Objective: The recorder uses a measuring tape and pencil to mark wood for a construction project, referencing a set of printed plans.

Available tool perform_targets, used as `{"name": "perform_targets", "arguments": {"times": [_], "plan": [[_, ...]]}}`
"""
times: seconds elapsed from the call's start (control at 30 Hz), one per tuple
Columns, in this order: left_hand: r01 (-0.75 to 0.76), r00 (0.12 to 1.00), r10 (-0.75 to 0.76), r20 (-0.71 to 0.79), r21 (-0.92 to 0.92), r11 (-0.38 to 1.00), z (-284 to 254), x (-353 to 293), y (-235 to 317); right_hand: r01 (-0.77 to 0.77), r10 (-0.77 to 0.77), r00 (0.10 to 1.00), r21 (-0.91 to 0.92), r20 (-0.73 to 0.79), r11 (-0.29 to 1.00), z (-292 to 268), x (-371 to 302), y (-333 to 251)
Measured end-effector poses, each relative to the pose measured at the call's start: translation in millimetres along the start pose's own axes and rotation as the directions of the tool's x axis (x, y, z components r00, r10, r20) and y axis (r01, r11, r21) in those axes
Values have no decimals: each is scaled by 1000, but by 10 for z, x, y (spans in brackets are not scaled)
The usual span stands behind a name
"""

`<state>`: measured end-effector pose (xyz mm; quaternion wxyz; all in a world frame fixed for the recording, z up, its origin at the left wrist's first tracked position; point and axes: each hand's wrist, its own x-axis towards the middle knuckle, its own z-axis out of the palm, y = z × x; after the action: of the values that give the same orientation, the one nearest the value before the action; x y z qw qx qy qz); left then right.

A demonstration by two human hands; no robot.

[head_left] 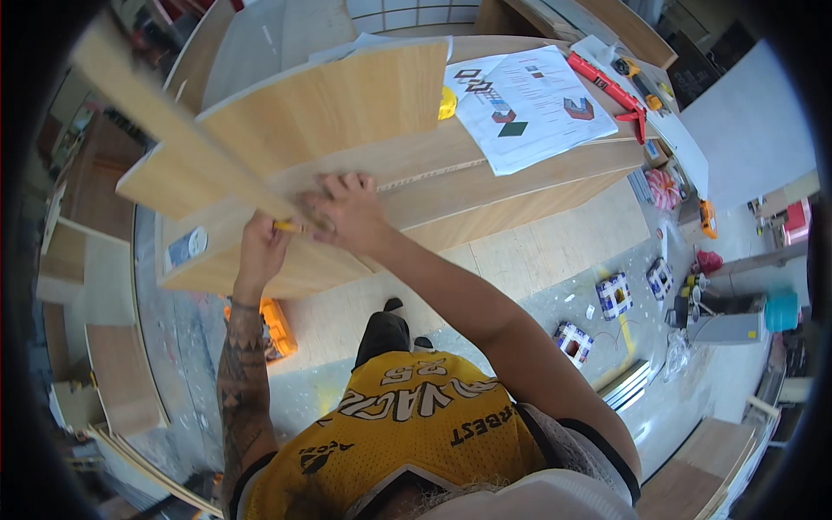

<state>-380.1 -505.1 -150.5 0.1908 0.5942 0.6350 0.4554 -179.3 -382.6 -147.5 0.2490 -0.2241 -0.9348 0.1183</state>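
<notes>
In my left hand (pixel 262 247), closed at the near edge of a long wooden cabinet (pixel 503 204), is a yellow pencil (pixel 287 227). Its point is toward the lower end of a long wood strip (pixel 191 126), which slants up to the far left and is blurred. My right hand (pixel 347 211) is closed on that strip's lower end, fingers bent against the cabinet top. Right of it a thin strip with marks (pixel 433 176), like a ruler or tape blade, lies along the top. A wood panel (pixel 329 100) rises behind my hands.
Printed drawing sheets (pixel 537 108), a yellow object (pixel 447 102) and a red caulking gun (pixel 607 84) lie on the worktop. At the left end is a round-cornered label or lid (pixel 186 247). An orange case (pixel 276 331) and several patterned square pieces (pixel 614 295) lie on the floor.
</notes>
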Motion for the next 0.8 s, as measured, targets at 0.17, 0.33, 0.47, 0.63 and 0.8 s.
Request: {"name": "perform_targets", "arguments": {"times": [0.17, 0.33, 0.47, 0.63, 0.8], "plan": [[180, 976, -187, 114, 67, 981, -207, 543, -82, 7, -9, 999, 43, 51, 999, -190, 462, 386], [170, 982, -173, 74, 47, 984, -326, 1191, 404, -12, -8, 997, 280, 70, 960, -903, 771, 689], [166, 983, -173, 55, 104, 980, -247, 1375, 342, -165, 140, 986, 453, 88, 876, -1305, 547, 1029], [230, 966, -241, 89, 120, 966, -48, 1583, 376, -388, 453, 888, 399, -78, 831, -1885, 2, 1785], [325, 944, -326, 43, 31, 945, 355, 1826, 629, -698, 844, 380, 481, -378, 531, -2415, -383, 2901]]}}
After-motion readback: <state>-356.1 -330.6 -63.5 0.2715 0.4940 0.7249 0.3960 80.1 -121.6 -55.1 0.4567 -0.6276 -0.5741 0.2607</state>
